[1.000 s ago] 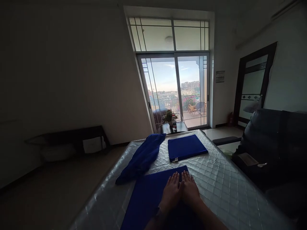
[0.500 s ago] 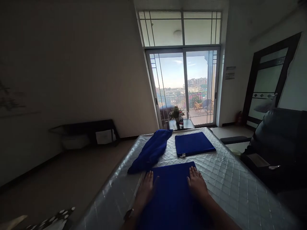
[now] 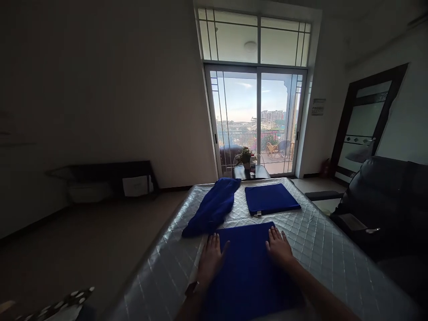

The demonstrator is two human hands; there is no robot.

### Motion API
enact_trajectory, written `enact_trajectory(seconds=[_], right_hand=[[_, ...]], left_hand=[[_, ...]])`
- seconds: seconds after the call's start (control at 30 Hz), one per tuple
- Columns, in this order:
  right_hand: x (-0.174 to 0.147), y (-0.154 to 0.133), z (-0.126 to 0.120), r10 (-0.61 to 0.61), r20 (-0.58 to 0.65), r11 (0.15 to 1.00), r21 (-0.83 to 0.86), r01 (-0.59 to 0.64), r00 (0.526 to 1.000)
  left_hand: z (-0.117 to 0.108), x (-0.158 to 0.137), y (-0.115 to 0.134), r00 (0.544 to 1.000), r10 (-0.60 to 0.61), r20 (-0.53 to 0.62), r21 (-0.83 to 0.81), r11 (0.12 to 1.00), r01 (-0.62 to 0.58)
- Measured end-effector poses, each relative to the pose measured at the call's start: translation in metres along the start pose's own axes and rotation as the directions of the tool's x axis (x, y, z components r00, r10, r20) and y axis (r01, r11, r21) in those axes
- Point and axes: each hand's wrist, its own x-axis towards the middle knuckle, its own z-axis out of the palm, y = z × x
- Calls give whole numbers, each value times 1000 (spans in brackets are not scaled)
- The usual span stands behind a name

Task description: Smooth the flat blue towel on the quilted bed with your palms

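A flat blue cloth (image 3: 245, 267) lies spread in front of me on the silver quilted table cover (image 3: 321, 249). My left hand (image 3: 212, 258) rests on its left edge, fingers stretched forward and thumb apart. On the far right corner lies my right hand (image 3: 279, 246), palm down with fingers extended. Neither hand grips anything. Beyond them, a neatly folded blue cloth (image 3: 272, 199) with a small white tag lies at the right. A crumpled blue cloth (image 3: 214, 207) lies to the left, just past my left hand.
A small dark table (image 3: 250, 172) with a potted plant (image 3: 245, 156) and a bottle (image 3: 253, 165) stands beyond the far edge, before glass sliding doors (image 3: 239, 107). A black armchair (image 3: 388, 200) is at the right. A dark low rack (image 3: 110, 174) stands by the left wall.
The view has shifted slightly. Both hands still lie flat at the sides of the blue cloth, with little visible movement over it. The other cloths have stayed in place.
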Motion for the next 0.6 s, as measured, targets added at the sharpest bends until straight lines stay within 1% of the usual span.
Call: enact_trajectory(seconds=[0.1,0.27,0.4,0.6], right_hand=[[14,-3,-5,-17,-9,1000,-4,17,1000],[32,1,-5,-29,-9,999,16,29,1000],[36,7,2,-19,-13,999,43,20,1000],[36,10,7,-4,-40,996,85,7,999]], left_hand=[[2,1,1,998,-34,50,-10,999,35],[5,2,-1,995,-49,85,-38,998,52],[5,1,-1,992,-66,108,-55,996,72],[6,2,-3,991,-58,125,-4,998,59]])
